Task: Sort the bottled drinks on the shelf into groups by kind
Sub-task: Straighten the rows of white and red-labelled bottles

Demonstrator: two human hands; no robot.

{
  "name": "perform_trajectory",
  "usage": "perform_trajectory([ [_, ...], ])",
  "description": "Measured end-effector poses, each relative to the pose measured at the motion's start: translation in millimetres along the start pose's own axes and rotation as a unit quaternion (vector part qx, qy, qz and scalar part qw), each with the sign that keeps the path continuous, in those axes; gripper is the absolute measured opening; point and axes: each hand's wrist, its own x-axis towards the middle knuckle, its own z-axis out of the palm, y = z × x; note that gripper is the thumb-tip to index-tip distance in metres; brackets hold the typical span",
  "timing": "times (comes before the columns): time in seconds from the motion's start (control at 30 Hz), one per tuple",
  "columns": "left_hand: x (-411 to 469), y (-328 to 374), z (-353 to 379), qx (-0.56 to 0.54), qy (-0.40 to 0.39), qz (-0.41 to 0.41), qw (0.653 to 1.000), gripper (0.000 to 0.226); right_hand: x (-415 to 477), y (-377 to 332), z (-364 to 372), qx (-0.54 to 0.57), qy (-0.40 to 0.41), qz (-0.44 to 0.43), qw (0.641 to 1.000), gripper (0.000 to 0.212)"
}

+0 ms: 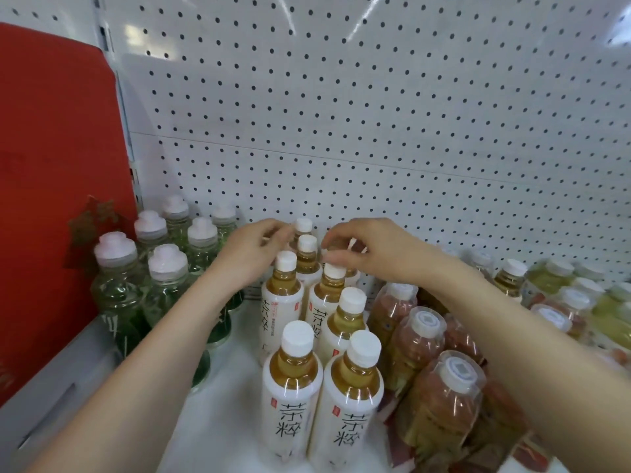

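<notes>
Currently, left hand (254,252): loosely curled, fingertips at rear white-capped amber tea bottles (306,254).
Right hand (368,249): pinching a white cap (334,271).
Surface: white shelf (235,397), perforated backboard (375,131).

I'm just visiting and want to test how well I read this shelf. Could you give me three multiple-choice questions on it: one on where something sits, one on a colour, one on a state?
1. Where do the clear green-tinted bottles with pale pink caps stand?
A. left of the white-labelled tea bottles
B. at the far right
C. at the front centre

2. What colour are the caps on the white-labelled amber tea bottles?
A. red
B. white
C. black

3. How do the white-labelled tea bottles stand?
A. upright
B. lying flat
C. upside down

Answers: 1 A, they are grouped by the red side panel, left of the tea. 2 B, each tea cap is plain white. 3 A, all caps point up, including those under the left hand and right hand.
</notes>
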Motion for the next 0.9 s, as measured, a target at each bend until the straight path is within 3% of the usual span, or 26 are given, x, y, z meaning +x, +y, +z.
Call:
perform_trajectory([
  [0.07, -16.3, -2.2, 1.3, 0.04, -0.018, 0.008, 0.999, 0.036, -8.6, -5.4, 6.8, -0.018, -0.048, 0.011, 0.999, 0.031],
  [0.2, -30.9, -0.8, 10.7, 0.081, -0.021, 0.025, 0.996, 0.042, -16.6, -2.5, 7.5, -0.06, -0.014, 0.021, 0.998, 0.029],
  [0.47, -37.7, 8.3, 24.7, -0.03, -0.043, 0.027, 0.998, 0.049, -34.9, -9.6, 0.9, -0.056, 0.026, 0.063, 0.996, 0.032],
  [0.53, -49.5, 13.1, 12.1, -0.036, -0.007, 0.045, 0.998, 0.046, -50.6, -17.5, -5.3, -0.009, 0.079, 0.038, 0.996, 0.02],
  [0.6, -72.8, 19.6, -5.7, -0.065, 0.019, 0.072, 0.995, 0.033, -69.5, -30.0, -7.5, 0.043, 0.073, 0.027, 0.996, 0.018],
  [0.7, -115.6, 26.1, -17.7, -0.118, -0.107, 0.086, 0.983, 0.041, -89.0, -42.1, 2.5, 0.035, 0.056, 0.016, 0.998, 0.027],
  [0.77, -134.0, 20.1, -10.0, -0.082, -0.166, 0.088, 0.979, 0.049, -98.1, -45.5, 8.3, 0.046, 0.093, 0.016, 0.994, 0.028],
  [0.9, -140.8, 1.4, 9.6, -0.047, -0.075, 0.09, 0.992, 0.043, -119.0, -47.9, 20.3, 0.102, 0.078, 0.025, 0.991, 0.032],
])
